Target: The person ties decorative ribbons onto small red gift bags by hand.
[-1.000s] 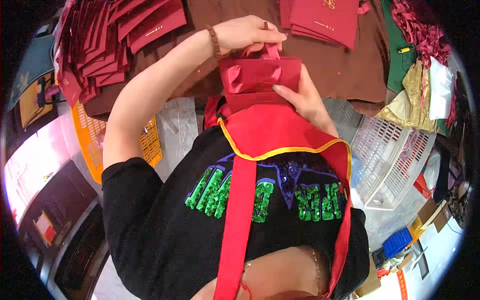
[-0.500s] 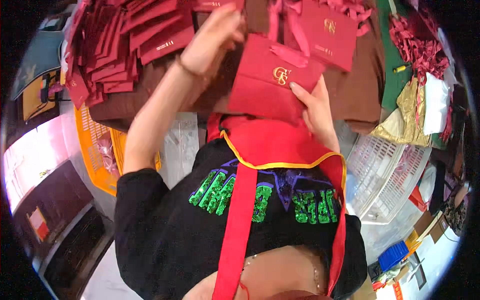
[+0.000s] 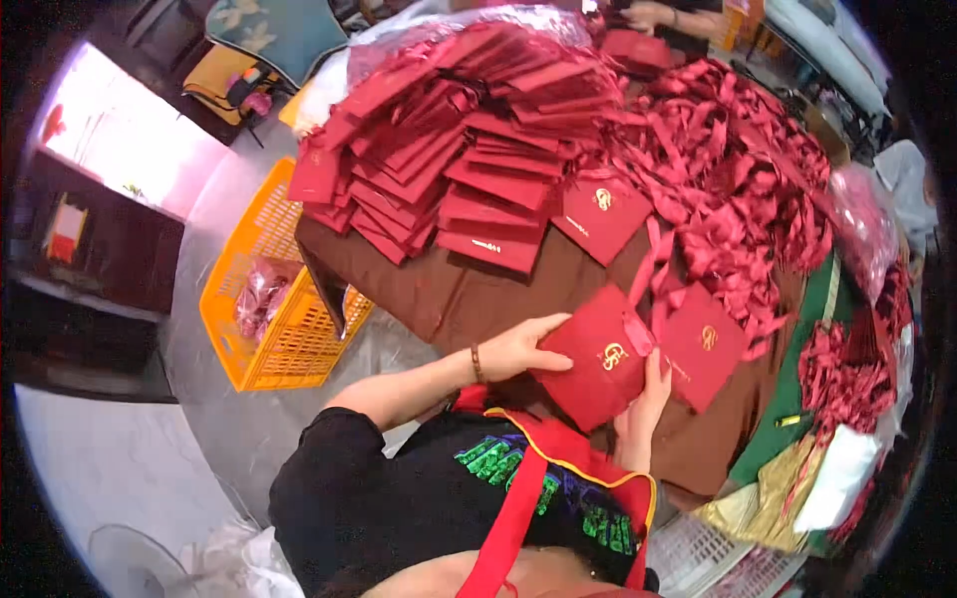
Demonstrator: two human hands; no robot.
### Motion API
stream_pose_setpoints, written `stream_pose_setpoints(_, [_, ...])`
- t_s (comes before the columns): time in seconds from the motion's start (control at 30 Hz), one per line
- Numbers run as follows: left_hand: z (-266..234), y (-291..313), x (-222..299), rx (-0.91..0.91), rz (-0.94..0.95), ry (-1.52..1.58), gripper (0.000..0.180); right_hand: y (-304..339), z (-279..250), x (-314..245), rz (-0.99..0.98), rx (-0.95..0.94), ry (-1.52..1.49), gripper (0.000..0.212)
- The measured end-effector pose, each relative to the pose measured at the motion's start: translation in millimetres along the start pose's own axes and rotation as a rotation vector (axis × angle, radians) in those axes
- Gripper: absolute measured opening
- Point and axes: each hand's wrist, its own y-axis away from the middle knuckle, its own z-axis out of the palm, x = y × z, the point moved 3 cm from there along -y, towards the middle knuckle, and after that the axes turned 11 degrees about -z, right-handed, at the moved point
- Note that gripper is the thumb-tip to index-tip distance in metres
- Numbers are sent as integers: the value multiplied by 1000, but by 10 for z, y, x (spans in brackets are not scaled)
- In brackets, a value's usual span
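My left hand (image 3: 520, 348) grips the left edge of a flat red pouch (image 3: 588, 374), thumb on its front. The pouch has a gold emblem and a pink-red ribbon near its upper right edge. My right hand (image 3: 648, 397) closes on the right edge of the same pouch, fingers near the ribbon. Just right of it, a second red pouch (image 3: 703, 359) lies on the brown cloth (image 3: 429, 284), with ribbon at its top. Another pouch (image 3: 603, 214) lies farther off, beside overlapping rows of red pouches (image 3: 493, 204).
A heap of red ribbons (image 3: 728, 179) covers the table's right side. An orange crate (image 3: 284, 344) stands on the floor at left. Gold fabric (image 3: 768, 498) and a white packet (image 3: 839, 478) lie at lower right. Another person's hand (image 3: 653, 15) shows at the far side.
My left hand has come down from above the table onto the pouch, now held in both hands. The view has shifted, showing more of the table and the stacks.
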Motion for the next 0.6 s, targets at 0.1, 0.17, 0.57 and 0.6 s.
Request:
stream_pose_setpoints(0.1, [-134,6,426,122,179,-148,56,-11,28,-59,71,-272,-96,32])
stream_pose_setpoints(0.17, [-412,13,972,396,359,-503,58,-19,-24,-97,93,-378,-134,36])
stream_pose_setpoints(0.57, [-1304,-637,2716,1166,1133,-1027,41,120,-219,86,84,-335,184,10])
stream_pose_setpoints(0.6, [-1239,-581,2771,1231,1251,-1140,42,143,-287,91,81,-283,187,10])
